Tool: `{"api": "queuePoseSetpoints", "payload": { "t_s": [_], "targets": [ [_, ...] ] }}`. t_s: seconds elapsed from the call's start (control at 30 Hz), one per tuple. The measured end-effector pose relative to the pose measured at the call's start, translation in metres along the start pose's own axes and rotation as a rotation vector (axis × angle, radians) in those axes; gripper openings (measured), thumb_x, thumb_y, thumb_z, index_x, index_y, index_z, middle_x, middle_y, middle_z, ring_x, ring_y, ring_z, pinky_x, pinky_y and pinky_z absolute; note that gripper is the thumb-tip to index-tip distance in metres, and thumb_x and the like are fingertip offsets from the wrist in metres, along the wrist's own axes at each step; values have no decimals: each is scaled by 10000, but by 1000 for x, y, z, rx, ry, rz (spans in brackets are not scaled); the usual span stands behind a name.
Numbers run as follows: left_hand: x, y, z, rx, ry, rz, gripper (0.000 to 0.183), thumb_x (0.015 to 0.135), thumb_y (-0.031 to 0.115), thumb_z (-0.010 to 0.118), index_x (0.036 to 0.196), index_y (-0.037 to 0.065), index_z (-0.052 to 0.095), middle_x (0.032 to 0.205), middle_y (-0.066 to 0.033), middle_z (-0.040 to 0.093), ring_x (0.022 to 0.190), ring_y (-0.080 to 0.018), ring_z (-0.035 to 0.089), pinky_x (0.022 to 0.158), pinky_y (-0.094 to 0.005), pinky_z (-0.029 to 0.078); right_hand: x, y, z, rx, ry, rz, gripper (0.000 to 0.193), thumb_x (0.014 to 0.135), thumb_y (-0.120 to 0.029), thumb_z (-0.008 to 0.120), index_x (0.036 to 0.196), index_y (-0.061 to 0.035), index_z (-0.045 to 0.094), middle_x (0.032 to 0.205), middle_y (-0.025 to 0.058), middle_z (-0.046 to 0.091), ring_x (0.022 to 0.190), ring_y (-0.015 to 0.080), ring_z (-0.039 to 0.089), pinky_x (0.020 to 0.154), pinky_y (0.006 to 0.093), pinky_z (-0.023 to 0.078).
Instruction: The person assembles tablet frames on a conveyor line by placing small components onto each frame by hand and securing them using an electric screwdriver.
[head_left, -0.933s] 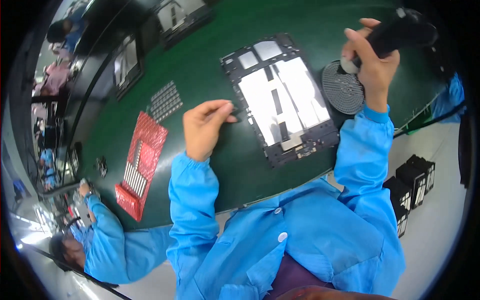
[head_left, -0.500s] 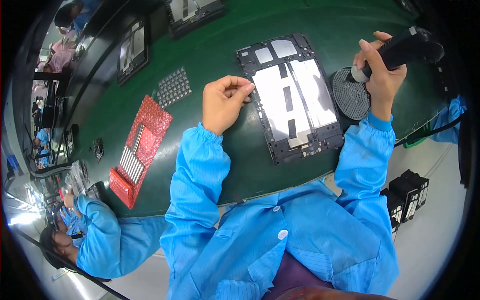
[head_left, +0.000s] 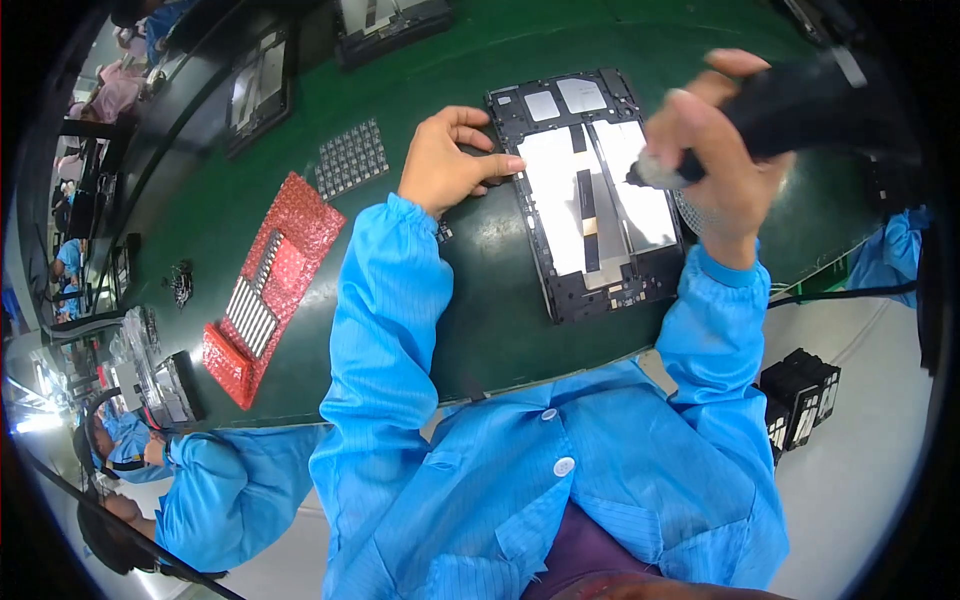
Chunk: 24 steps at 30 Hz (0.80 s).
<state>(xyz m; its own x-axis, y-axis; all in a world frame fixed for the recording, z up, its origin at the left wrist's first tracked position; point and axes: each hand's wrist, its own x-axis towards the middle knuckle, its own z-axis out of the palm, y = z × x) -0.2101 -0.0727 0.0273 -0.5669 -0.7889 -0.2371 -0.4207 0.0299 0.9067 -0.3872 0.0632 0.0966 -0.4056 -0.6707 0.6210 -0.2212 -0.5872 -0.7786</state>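
Observation:
An opened tablet [head_left: 560, 220] with a black frame and silvery battery panels lies on the green table in front of me. My left hand [head_left: 455, 160] is at its left side, thumb on the edge and fingers curled beside it. Blurred by motion, my right hand [head_left: 715, 150] grips a black electric screwdriver [head_left: 810, 105]. The tool slants down to the left, its tip over the tablet's right battery panel; whether it touches cannot be seen. A round grey dish of small holes [head_left: 692, 215] is mostly hidden under the right hand.
Left of the tablet lie a sheet of small parts [head_left: 351, 160] and red bubble wrap [head_left: 310, 215] with metallic strips [head_left: 250, 318]. Other tablet units [head_left: 260, 90] stand at the far left. A co-worker's blue sleeve [head_left: 225, 485] shows at lower left. Stacked black units [head_left: 800, 400] are at lower right.
My right hand has swung the screwdriver left, from above the dish to over the tablet. My left thumb has moved onto the tablet's edge. The tablet has shifted slightly in view.

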Motion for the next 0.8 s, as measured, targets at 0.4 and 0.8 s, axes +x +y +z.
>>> {"api": "queuePoseSetpoints", "payload": {
  "t_s": [0.4, 0.8],
  "targets": [
    [9, -6, -10, -209, -209, -2, 861, 646, 28, 771, 1364, 0, 296, 791, -67, 627, 601, -132, 619, 455, -210, 468, 8, 49, 74, 36, -194, 110, 303, 759, 21, 669, 1015, 58, 511, 640, 42, 593, 510, 95, 550, 489, 214, 420],
    [10, -10, -9, -158, -199, 24, 853, 658, 20, 759, 1367, -5, 285, 777, -77, 637, 610, -138, 624, 468, -215, 477, 9, 53, 81, 114, -189, 95, 301, 770, 44, 651, 1031, 54, 501, 642, 57, 587, 518, 113, 559, 497, 234, 443]
  ]
}}
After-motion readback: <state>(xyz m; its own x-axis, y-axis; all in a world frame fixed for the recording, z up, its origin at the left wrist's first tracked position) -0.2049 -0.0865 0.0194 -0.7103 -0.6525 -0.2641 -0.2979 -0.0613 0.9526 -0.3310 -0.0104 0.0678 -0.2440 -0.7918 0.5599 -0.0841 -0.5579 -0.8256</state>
